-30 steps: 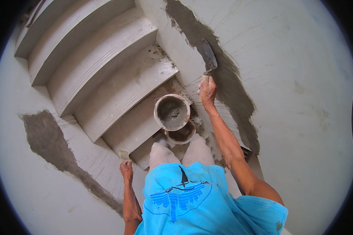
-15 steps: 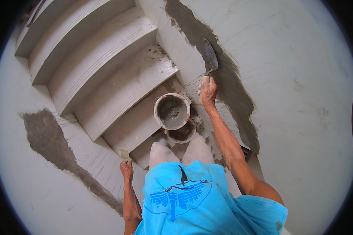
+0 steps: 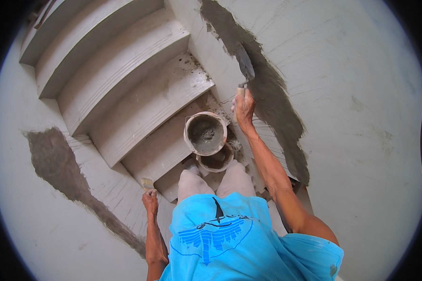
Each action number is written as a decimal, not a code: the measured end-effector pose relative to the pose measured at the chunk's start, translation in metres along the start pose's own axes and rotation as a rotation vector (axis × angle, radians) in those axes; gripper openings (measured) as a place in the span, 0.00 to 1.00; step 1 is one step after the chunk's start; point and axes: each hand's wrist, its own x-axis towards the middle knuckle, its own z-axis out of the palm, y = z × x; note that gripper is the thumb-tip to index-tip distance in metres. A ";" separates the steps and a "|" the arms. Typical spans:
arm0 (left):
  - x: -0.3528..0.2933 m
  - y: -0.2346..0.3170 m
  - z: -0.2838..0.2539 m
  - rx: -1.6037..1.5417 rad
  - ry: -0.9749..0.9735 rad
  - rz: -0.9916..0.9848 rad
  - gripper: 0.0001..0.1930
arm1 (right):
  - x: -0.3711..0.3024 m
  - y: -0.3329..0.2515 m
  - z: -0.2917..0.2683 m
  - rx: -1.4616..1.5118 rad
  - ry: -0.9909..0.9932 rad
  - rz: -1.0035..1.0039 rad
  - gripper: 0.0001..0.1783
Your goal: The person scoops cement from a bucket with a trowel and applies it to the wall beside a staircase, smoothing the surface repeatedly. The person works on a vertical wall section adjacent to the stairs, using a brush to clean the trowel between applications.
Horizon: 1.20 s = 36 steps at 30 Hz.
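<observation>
My right hand (image 3: 244,109) is closed round the wooden handle of a trowel (image 3: 245,64). The trowel's pointed metal blade lies against a strip of wet grey mortar (image 3: 277,107) on the right wall. Low on the left, my left hand (image 3: 150,201) grips a paintbrush (image 3: 147,183), its pale bristles pointing up and away from me. A bucket (image 3: 205,134) partly filled with grey mortar stands in front of my legs. Just nearer, a second bucket (image 3: 216,159) is partly covered by the first and looks dark and wet inside.
Concrete stairs (image 3: 143,89) climb to the far left, with crumbs of mortar on one tread. Another dark mortar patch (image 3: 63,164) runs down the left wall (image 3: 28,210). The smooth pale right wall (image 3: 361,140) rises beside my right arm.
My right hand has shifted slightly left with the trowel, whose blade has moved a little up and left along the mortar strip. My left hand and the buckets look nearly the same.
</observation>
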 end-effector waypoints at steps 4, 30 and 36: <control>0.004 0.007 0.002 -0.027 -0.025 0.004 0.18 | 0.025 0.002 0.001 0.016 0.011 0.026 0.09; 0.001 -0.013 -0.001 0.017 0.030 0.015 0.22 | -0.052 0.026 -0.024 0.131 0.066 0.068 0.09; 0.004 -0.009 0.003 0.004 -0.006 0.036 0.23 | 0.007 0.004 0.002 -0.043 0.003 -0.029 0.08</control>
